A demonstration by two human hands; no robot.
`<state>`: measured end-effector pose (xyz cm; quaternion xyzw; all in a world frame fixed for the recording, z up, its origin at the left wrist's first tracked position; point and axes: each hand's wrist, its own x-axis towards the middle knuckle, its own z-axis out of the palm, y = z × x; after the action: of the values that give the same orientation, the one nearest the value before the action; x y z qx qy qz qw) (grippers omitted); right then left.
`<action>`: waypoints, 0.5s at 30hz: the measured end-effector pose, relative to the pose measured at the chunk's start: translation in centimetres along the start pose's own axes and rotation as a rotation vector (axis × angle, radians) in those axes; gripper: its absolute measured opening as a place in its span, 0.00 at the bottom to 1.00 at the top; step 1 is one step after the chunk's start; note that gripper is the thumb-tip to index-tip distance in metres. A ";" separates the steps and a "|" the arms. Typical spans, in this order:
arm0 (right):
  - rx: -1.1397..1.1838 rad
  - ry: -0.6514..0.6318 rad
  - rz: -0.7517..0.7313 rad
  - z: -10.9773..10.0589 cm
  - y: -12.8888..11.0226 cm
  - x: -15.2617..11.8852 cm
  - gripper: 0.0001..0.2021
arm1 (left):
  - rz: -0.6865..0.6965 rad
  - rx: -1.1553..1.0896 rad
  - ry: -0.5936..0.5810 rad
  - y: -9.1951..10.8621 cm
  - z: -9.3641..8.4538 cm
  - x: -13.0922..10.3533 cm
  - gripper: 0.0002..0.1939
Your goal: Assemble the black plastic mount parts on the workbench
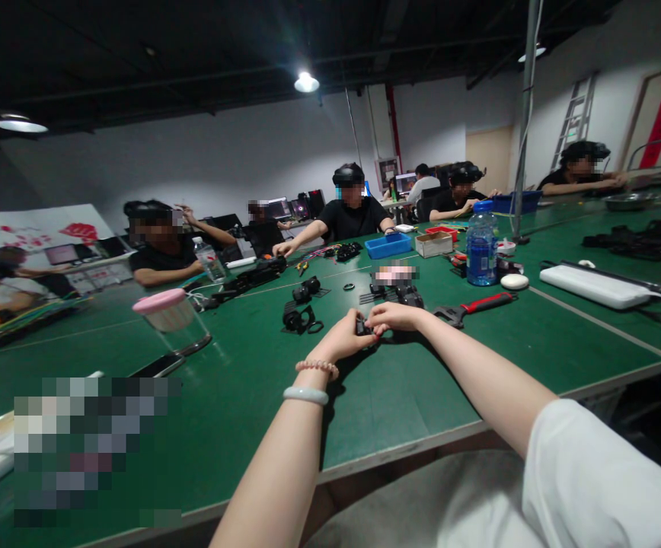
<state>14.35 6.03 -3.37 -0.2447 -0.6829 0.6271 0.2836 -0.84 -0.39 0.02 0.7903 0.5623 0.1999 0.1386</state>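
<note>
Over the green table [410,403], my left hand [349,335] and my right hand [393,317] meet around a small black part [365,327]. The fingers of both hands are closed on it, and they hide much of its shape. Left of my left hand lie black round parts [297,316] with a black ring [315,326] beside them. Just beyond my right hand are more black parts [407,294], partly covered by the hand. Another small ring [349,287] lies farther back.
An adjustable wrench [487,304] with a red handle lies to the right, near a blue bottle [482,247]. A pink-lidded container [171,320] and a phone [158,366] are at left. Blue tray [387,245] stands farther back. Several people sit around the table.
</note>
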 end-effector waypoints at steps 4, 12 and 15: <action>-0.003 0.003 -0.003 0.1 -0.1 -0.1 0.10 | 0.018 0.019 -0.001 -0.1 0.0 0.0 0.29; 0.012 0.003 0.008 0.1 -0.3 -0.1 0.09 | 0.026 0.043 -0.011 -0.3 0.1 0.1 0.29; 0.041 -0.008 0.011 0.1 -0.3 -0.2 0.10 | 0.037 0.046 -0.017 -0.5 0.1 0.1 0.28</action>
<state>14.42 5.79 -3.08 -0.2400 -0.6698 0.6434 0.2824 -1.16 -0.09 -0.29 0.8052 0.5509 0.1829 0.1214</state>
